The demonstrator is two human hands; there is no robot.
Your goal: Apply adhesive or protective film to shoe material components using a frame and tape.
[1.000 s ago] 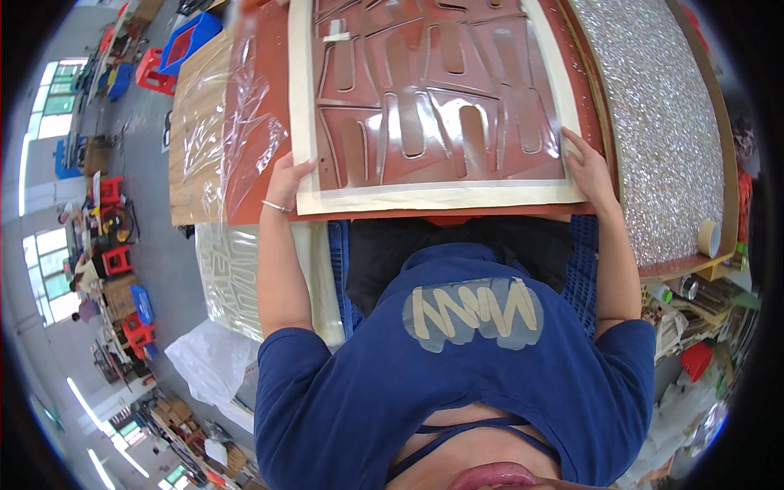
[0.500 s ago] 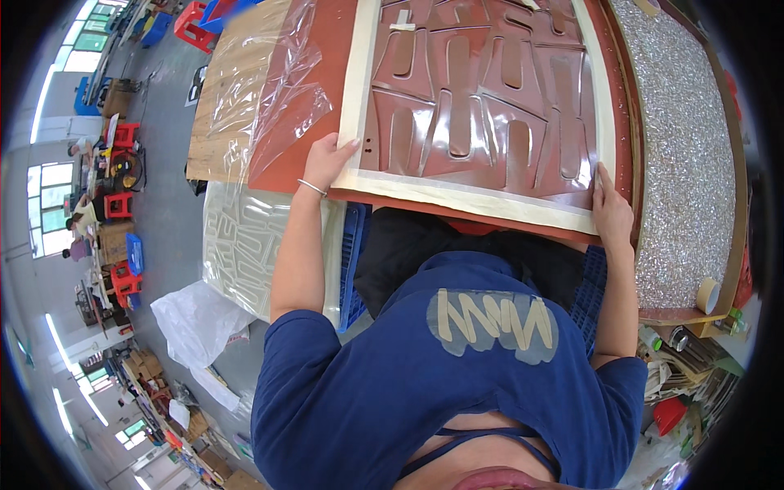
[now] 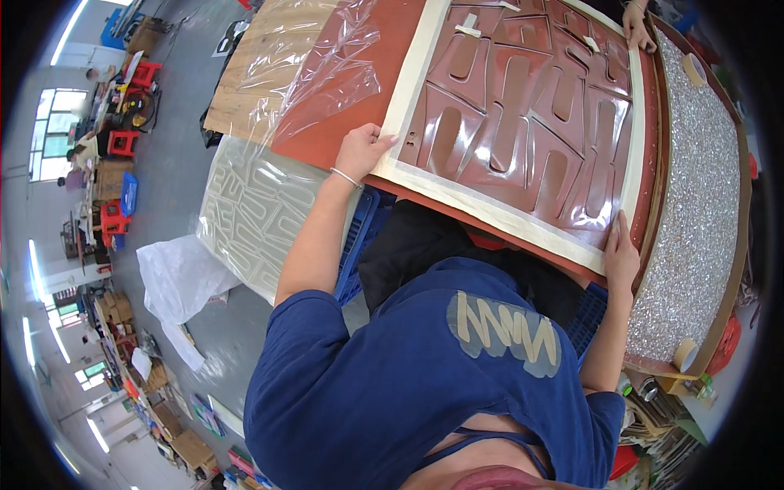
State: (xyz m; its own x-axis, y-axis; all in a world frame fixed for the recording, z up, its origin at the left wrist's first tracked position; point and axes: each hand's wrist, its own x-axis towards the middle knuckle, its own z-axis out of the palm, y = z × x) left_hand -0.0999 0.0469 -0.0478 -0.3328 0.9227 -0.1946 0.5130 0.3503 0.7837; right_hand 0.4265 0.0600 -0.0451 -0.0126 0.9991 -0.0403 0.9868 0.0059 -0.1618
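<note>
A clear moulded plastic sheet (image 3: 523, 122) with raised rounded-slot shapes lies over a reddish-brown board (image 3: 351, 106), bordered by a wide cream strip (image 3: 506, 208). At its near left corner, my left hand (image 3: 363, 155) is closed on the bordered sheet, the thumb over the cream strip. My right hand (image 3: 621, 257) grips the near right corner, its fingers along the edge and partly hidden. Short bits of cream tape (image 3: 468, 26) stick to the sheet. Another person's hand (image 3: 639, 28) touches the far right corner.
Glittery silver material (image 3: 690, 212) fills a shallow brown-edged tray on the right, with tape rolls (image 3: 685, 354) on it. Loose clear film (image 3: 327, 90) covers the board's left part. Lower left, a pale patterned sheet (image 3: 261, 212) rests by a blue pallet (image 3: 359, 245) and white plastic (image 3: 184, 278).
The view has turned, so the sheet appears tilted and shifted to the right. Another person's hand has come into view at the far right corner. Both my hands keep their corners.
</note>
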